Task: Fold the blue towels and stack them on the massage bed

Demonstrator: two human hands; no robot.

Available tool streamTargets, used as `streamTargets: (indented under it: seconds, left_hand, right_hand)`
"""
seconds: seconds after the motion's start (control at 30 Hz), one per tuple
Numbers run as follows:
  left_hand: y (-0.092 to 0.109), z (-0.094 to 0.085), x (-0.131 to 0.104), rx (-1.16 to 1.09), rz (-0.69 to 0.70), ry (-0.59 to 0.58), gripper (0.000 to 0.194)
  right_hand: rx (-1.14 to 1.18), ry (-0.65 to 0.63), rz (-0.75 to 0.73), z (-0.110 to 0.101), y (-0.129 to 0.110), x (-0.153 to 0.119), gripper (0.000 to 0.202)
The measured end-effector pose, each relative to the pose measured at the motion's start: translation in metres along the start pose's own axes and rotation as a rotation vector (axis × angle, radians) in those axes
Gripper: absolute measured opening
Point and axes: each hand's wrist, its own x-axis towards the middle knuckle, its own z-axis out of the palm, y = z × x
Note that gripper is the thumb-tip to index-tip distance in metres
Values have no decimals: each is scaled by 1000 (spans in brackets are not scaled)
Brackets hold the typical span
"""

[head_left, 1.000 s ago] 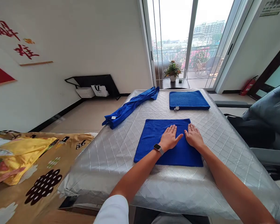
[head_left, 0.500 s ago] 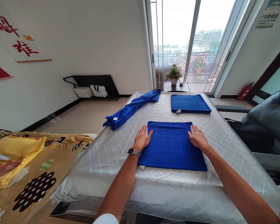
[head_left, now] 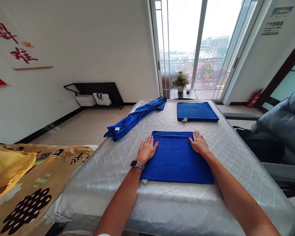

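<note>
A blue towel [head_left: 174,160], folded into a flat rectangle, lies before me on the silver quilted cover [head_left: 167,200]. My left hand [head_left: 147,149] rests flat along its left edge near the far corner, fingers stretched out, a watch on the wrist. At the far right corner my right hand [head_left: 199,143] lies open, palm down, the thumb over the cloth. Beyond it sits a neat stack of folded blue towels [head_left: 197,111] with a white tag at the front. To the far left stretches a loose, crumpled bundle of blue towels [head_left: 135,119].
On the left, a patterned brown blanket [head_left: 61,170] with a yellow cushion [head_left: 11,170] borders the covered table. A grey padded chair [head_left: 282,127] stands close on the right. Past the far edge, a potted plant [head_left: 180,82] sits on a small table by the glass door.
My right hand has shifted slightly inward onto the towel's far right corner. My left hand stays at the left edge. The whole view has moved a little.
</note>
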Motion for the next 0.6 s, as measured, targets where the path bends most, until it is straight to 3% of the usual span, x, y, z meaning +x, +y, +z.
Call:
streamTargets:
  seconds: [0.13, 0.2, 0.3, 0.4, 0.5, 0.6]
  left_hand:
    - [10, -8, -3, 84, 5, 105, 72]
    - [25, -13, -3, 101, 89, 157, 67]
    - [69, -14, 4, 61, 381, 164, 59]
    - [133, -6, 21, -36, 595, 152, 59]
    - [190, 6, 42, -130, 590, 73, 65]
    - [210, 16, 58, -195, 494, -34, 68]
  right_hand:
    - [21, 1, 12, -2, -2, -1, 73]
    - [31, 7, 11, -2, -3, -1, 72]
    - [34, 19, 9, -2, -3, 0, 71]
    - [4, 34, -3, 0, -1, -1, 70]
    - [-43, 18, -36, 1, 3, -2, 65]
    - [-60, 3, -39, 1, 4, -3, 65]
